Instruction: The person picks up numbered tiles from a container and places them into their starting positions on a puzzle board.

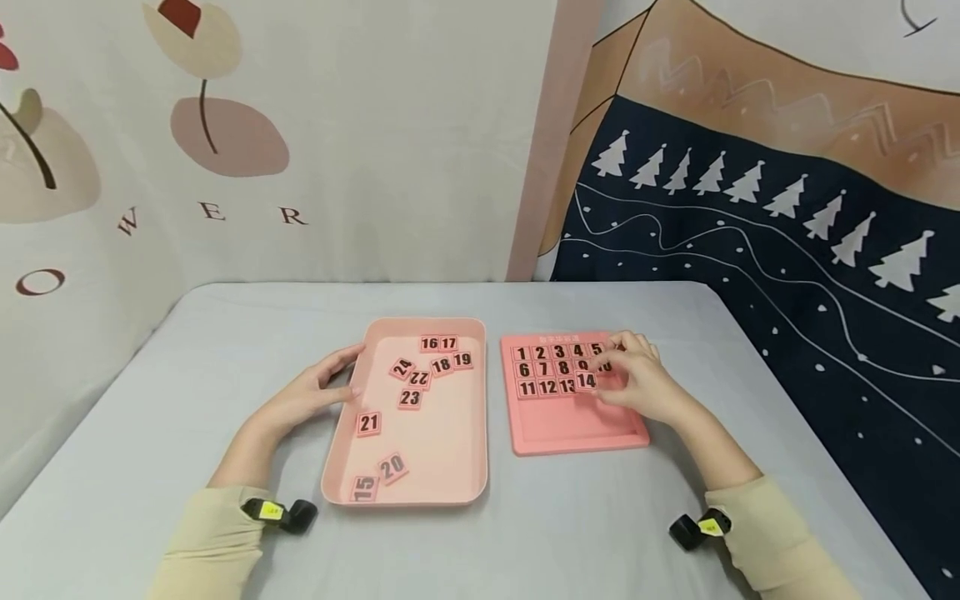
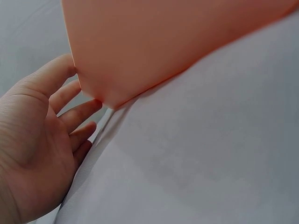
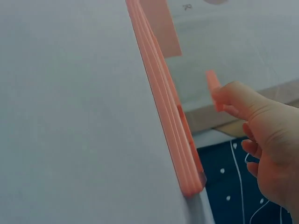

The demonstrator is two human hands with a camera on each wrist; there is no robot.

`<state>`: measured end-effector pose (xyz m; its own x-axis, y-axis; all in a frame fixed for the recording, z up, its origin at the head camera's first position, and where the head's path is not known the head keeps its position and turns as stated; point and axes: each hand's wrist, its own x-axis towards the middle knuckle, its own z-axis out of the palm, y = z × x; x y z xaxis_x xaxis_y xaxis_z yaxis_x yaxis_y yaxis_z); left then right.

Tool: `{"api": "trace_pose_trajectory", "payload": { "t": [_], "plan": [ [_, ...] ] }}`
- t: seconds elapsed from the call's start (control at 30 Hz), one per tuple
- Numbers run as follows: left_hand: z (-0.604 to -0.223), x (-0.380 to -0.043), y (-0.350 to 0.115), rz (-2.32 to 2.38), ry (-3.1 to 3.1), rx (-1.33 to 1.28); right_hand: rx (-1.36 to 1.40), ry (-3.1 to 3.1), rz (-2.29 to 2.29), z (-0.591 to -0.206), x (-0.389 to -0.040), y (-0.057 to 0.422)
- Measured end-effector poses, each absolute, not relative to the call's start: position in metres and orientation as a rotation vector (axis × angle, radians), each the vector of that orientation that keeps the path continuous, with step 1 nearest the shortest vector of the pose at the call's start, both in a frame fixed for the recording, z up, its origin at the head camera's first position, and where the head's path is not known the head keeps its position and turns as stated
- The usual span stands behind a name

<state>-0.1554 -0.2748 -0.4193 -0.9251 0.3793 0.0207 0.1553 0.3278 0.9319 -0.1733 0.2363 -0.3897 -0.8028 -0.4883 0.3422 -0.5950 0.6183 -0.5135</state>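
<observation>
- The left hand (image 1: 300,400) is at the left side of the pale pink tray (image 1: 450,442). Its grip is loose: the fingers touch the edge but don't curl round it. Maybe this stops the tray from sliding.
- The tray lies flat on the pale surface (image 1: 562,517). Its sides go up a bit, which likely keeps small things from slipping off.
- In the tray, the number tiles lie face up, so they are easy to read. Tile 15 (image 1: 364,488), turned sideways, and tile 20 (image 1: 392,468) are at the near end. Tile 21 (image 1: 368,423) is by the left wall. The others are bunched farther back.
- Right of the tray, near but not touching, is the pink board (image 1: 577,429). Both are probably set there to be easy to reach.
- On the board, 1 to 13 sit in neat rows, five across, with the third row not full.
- Tile 14 (image 1: 586,382) is held over the board, covering a bit of 13.
- The right hand's (image 1: 641,379) grip pinches tile 14 by its right edge, perhaps so the number isn't covered.
</observation>
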Motion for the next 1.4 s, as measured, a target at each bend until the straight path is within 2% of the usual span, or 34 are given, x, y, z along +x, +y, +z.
{"api": "trace_pose_trajectory", "payload": {
  "t": [0.73,1.4],
  "plan": [
    [-0.417,-0.156,-0.274,1.616,2.41,0.49,0.836,-2.795,0.873,-0.413,-0.188,0.247],
    [-0.419,-0.156,-0.274,1.617,2.412,0.494,0.749,-2.837,0.8,-0.4,-0.182,0.239]
  ]
}}
